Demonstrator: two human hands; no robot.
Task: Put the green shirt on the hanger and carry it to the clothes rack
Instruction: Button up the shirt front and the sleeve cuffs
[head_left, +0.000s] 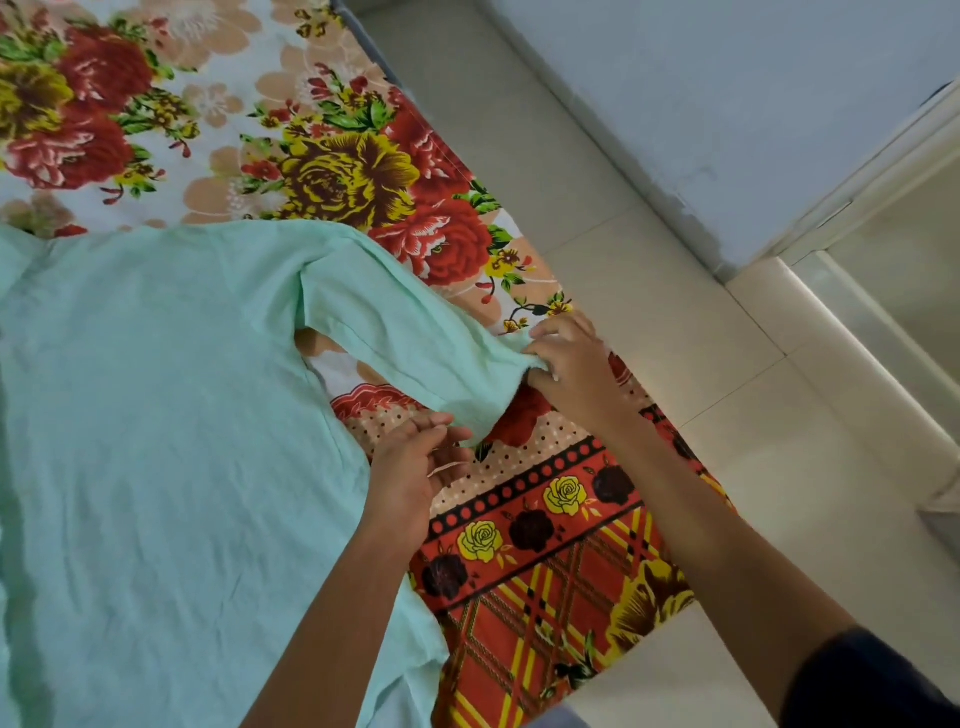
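The green shirt (156, 415) lies flat on the flowered bed (545, 519), its sleeve (405, 338) running rightward toward the hands; the left hand (415, 467) hovers loosely unclenched beside the cuff; the right hand (566, 364), nearer the sleeve's end, pinches it; no hanger shows.

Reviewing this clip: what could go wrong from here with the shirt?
The right hand pinches only the cuff of the green shirt, so lifting now would likely drag and crumple it. The sleeve lies near the edge of the floral bedsheet and might slip to the floor. No hanger is in view.
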